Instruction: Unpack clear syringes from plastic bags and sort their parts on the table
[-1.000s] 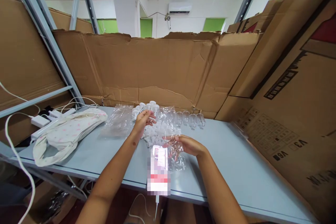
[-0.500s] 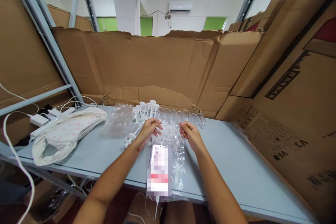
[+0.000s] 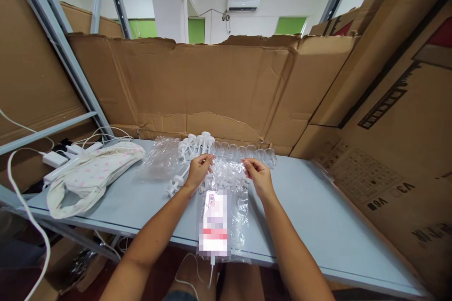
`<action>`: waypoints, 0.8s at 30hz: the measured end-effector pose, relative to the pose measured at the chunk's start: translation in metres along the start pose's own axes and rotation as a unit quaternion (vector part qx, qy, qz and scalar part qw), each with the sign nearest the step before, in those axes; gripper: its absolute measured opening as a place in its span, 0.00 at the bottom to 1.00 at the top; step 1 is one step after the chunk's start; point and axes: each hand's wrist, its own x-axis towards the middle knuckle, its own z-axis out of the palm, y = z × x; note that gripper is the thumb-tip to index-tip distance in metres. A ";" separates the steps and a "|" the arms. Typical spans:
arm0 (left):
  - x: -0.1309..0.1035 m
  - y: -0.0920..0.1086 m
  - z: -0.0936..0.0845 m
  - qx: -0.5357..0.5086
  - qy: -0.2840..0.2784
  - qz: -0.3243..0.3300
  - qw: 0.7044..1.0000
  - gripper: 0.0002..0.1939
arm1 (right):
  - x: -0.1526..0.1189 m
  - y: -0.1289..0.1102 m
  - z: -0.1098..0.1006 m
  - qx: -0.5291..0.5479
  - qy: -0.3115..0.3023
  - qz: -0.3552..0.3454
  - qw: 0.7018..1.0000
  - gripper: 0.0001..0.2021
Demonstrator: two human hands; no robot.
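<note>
My left hand point(image 3: 199, 171) is closed in a pinch at one upper corner of a clear plastic bag point(image 3: 229, 168). At the opposite corner my right hand point(image 3: 258, 177) pinches the bag too, so its top edge stretches between them. Small white plastic pieces point(image 3: 231, 182) show in or behind the bag; which one I cannot tell. Just behind my left hand lie white plastic parts with round ends point(image 3: 197, 143). Another white part point(image 3: 175, 184) is left of my left wrist. A row of clear coiled rings point(image 3: 243, 151) runs behind the bag.
A lit phone point(image 3: 213, 223) with a cable lies at the table's front edge, over clear plastic point(image 3: 240, 225). Farther left are flat clear bags point(image 3: 160, 160), a white patterned fabric bag point(image 3: 99, 169) and a power strip point(image 3: 58, 171). Cardboard walls point(image 3: 212, 84) surround the table point(image 3: 310, 216).
The clear plastic between my hands has gone from loose to spread out and taut. Both hands remain in nearly the same place, with the left fingers more closed.
</note>
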 end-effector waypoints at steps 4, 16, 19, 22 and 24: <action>-0.001 0.003 0.003 -0.046 0.027 -0.002 0.999 0.14 | 0.000 0.002 0.002 0.001 -0.029 -0.035 0.999 0.14; -0.001 0.006 -0.013 -0.028 -0.150 -0.099 0.983 0.17 | 0.003 0.005 -0.004 0.011 0.044 -0.025 0.999 0.18; 0.001 0.001 -0.009 -0.016 -0.130 -0.062 0.989 0.16 | 0.003 0.004 -0.005 0.030 0.020 -0.004 0.999 0.21; 0.004 -0.003 -0.008 -0.030 -0.072 -0.041 0.996 0.15 | 0.001 0.004 -0.002 0.011 -0.064 0.042 0.997 0.21; 0.007 -0.004 -0.009 -0.035 -0.041 -0.030 0.998 0.14 | -0.001 0.005 0.001 -0.022 -0.121 0.062 0.991 0.19</action>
